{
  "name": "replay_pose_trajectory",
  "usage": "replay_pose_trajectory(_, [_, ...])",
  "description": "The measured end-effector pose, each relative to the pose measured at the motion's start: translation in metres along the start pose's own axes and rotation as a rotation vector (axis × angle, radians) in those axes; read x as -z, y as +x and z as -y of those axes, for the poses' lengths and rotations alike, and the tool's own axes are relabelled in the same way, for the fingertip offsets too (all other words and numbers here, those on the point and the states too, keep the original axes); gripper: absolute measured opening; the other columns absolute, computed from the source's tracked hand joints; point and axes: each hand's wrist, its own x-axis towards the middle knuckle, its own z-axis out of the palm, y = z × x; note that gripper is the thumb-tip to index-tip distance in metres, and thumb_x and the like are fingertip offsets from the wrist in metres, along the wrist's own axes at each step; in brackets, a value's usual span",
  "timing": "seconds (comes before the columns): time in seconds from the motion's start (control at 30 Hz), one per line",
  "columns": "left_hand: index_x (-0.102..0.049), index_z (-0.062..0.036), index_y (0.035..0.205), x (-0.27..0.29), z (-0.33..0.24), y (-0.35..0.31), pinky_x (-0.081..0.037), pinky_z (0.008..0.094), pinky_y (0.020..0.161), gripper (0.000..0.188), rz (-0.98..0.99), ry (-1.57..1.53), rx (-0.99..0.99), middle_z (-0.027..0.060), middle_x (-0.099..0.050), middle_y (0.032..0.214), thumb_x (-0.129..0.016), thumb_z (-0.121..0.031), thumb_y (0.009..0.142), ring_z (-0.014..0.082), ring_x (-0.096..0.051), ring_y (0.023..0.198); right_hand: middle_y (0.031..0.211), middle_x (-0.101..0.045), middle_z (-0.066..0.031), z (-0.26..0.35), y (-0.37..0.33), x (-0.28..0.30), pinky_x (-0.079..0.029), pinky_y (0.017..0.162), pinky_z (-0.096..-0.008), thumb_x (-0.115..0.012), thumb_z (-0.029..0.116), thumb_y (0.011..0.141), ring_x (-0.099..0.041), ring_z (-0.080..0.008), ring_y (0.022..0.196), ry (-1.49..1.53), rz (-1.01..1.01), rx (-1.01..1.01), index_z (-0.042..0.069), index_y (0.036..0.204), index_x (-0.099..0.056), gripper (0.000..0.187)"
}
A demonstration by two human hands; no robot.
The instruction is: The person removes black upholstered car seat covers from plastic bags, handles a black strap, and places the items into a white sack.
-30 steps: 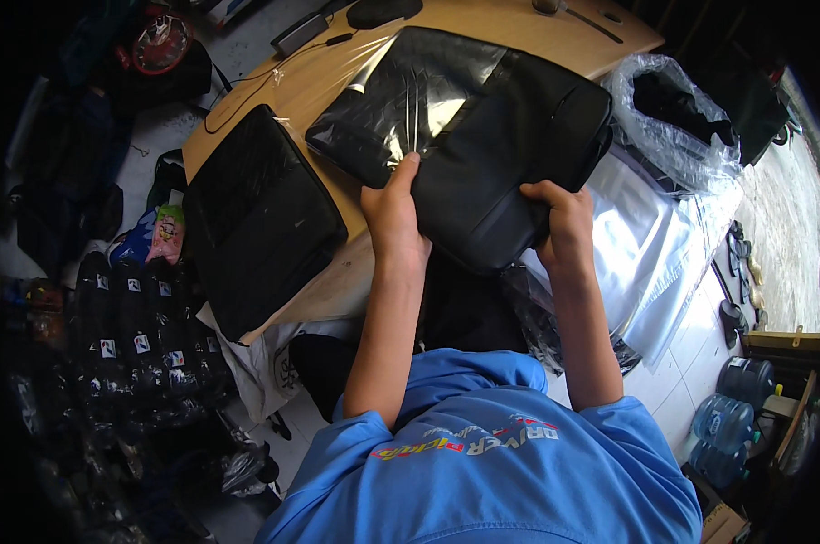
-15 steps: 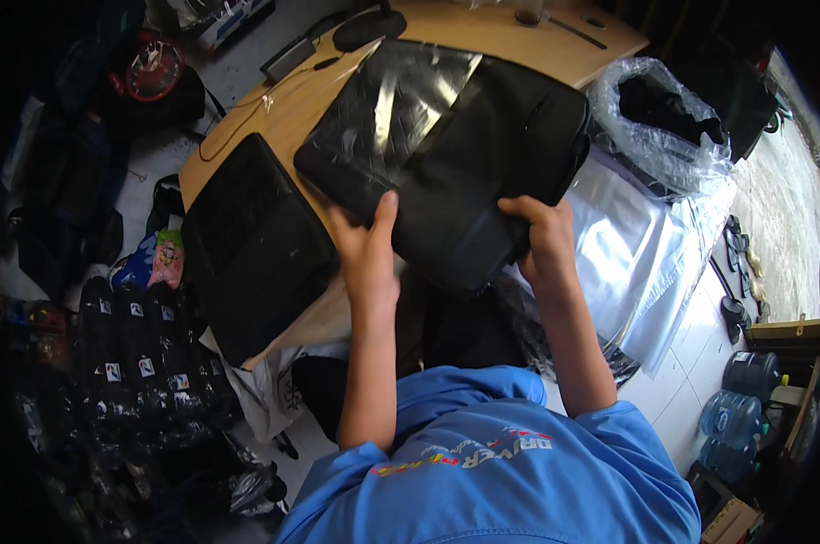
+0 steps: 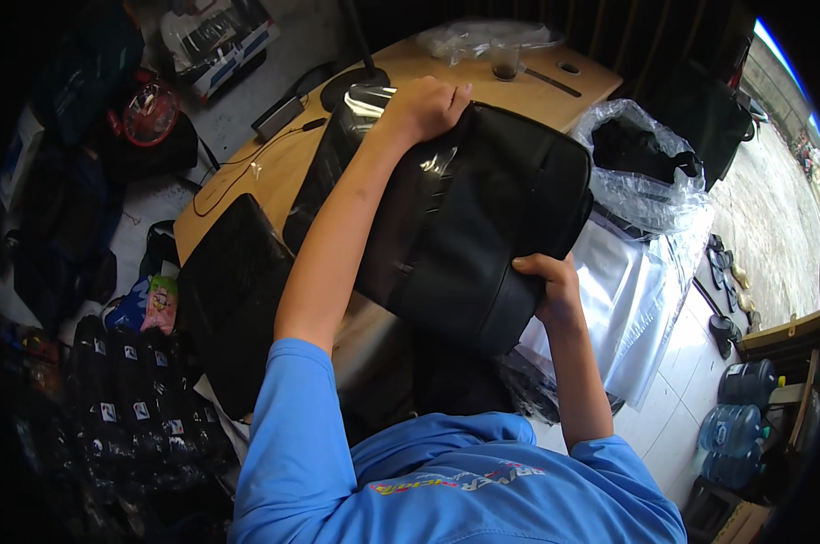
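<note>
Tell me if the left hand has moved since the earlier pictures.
Yes: judged against the round black base on the desk, the left hand has moved closer, from the black bag's near side to its far edge.

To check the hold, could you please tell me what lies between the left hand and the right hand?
In the head view, the black bag lies between the left hand and the right hand; clear plastic covers part of it.

Black bag (image 3: 509,213) matt; wrap (image 3: 439,161) glossy clear plastic; tabletop (image 3: 464,83) smooth, wood-look; sheets (image 3: 609,283) shiny plastic.
</note>
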Motion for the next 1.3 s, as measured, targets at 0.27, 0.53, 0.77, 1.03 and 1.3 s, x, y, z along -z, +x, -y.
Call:
replay_pose_trajectory(0.27, [-0.062, 0.0018, 0.063, -0.037, -0.014, 0.008, -0.047, 0.0474, 0.064, 0.046, -0.094, -0.155, 0.050, 0.0243, -0.058, 0.064, -0.040, -0.030, 0.086, 0.0418, -0.058, 0.063, 0.081, -0.061, -0.0142, 0.006, 0.028, -0.020, -0.054, 0.061, -0.0310, -0.055, -0.011, 0.067, -0.063, -0.0212, 0.067, -0.015, -0.002, -0.128, -0.010, 0.094, -0.055, 0.027])
replay_pose_trajectory(0.53, [-0.064, 0.0001, 0.065, -0.043, -0.038, 0.019, -0.048, 0.0468, 0.068, 0.044, -0.167, -0.222, 0.090, 0.0232, -0.059, 0.067, -0.038, -0.030, 0.087, 0.0409, -0.059, 0.067, 0.081, -0.062, -0.0127, -0.008, 0.052, -0.041, -0.055, 0.060, -0.0305, -0.056, -0.009, 0.071, -0.063, -0.0214, 0.064, -0.039, 0.043, -0.140, -0.007, 0.096, -0.056, 0.025])
replay_pose_trajectory(0.77, [-0.064, -0.0003, 0.065, -0.039, -0.092, 0.022, -0.047, 0.0457, 0.076, 0.043, -0.074, -0.349, 0.140, 0.0206, -0.061, 0.065, -0.040, -0.029, 0.085, 0.0397, -0.061, 0.068, 0.092, -0.061, -0.0110, -0.031, 0.069, -0.043, -0.054, 0.070, -0.0340, -0.053, 0.004, 0.085, -0.063, -0.0201, 0.080, -0.009, 0.158, -0.135, -0.003, 0.105, -0.053, 0.021])
replay_pose_trajectory(1.03, [-0.056, -0.0032, 0.105, 0.009, -0.137, -0.099, -0.038, 0.0424, 0.085, 0.048, -0.062, 0.144, 0.077, 0.0149, -0.053, 0.108, -0.068, -0.036, 0.073, 0.0286, -0.044, 0.112, 0.094, -0.061, -0.0096, -0.039, 0.033, -0.067, -0.052, 0.074, -0.0300, -0.045, 0.015, 0.095, -0.061, -0.0201, 0.082, 0.553, 0.181, -0.098, 0.000, 0.106, -0.053, 0.021])
replay_pose_trajectory(1.3, [-0.060, -0.0042, 0.087, 0.017, -0.158, -0.141, -0.049, 0.0315, 0.070, 0.022, 0.010, 0.391, 0.037, 0.0076, -0.053, 0.086, -0.066, -0.017, 0.070, 0.0194, -0.054, 0.082, 0.094, -0.061, -0.0089, -0.077, 0.034, -0.066, -0.052, 0.074, -0.0289, -0.046, 0.014, 0.094, -0.061, -0.0194, 0.082, 0.590, 0.220, -0.090, 0.000, 0.106, -0.054, 0.020])
